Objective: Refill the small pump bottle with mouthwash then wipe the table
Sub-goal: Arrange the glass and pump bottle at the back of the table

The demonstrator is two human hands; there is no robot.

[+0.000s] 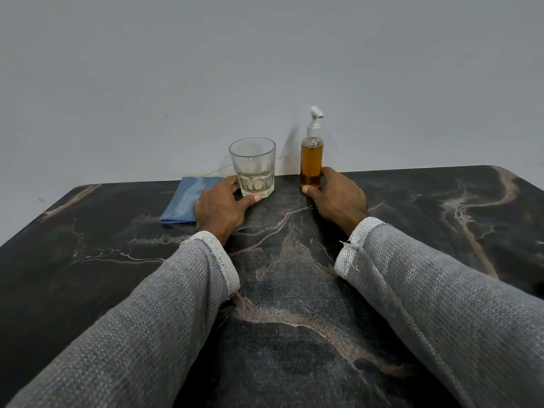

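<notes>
A small clear pump bottle (311, 160) with a white pump head stands upright near the table's far edge, nearly full of amber liquid. My right hand (338, 198) wraps its base, thumb in front and fingers behind. Left of it stands a clear glass tumbler (252, 166) with a little pale liquid at the bottom. My left hand (220, 207) cups the tumbler's base, thumb lying along the front. A folded blue cloth (188, 198) lies flat to the left, partly under my left hand.
The dark marble-patterned table (294, 290) has rounded far corners and meets a plain grey wall (265, 69). Both grey knitted sleeves stretch across the table's middle.
</notes>
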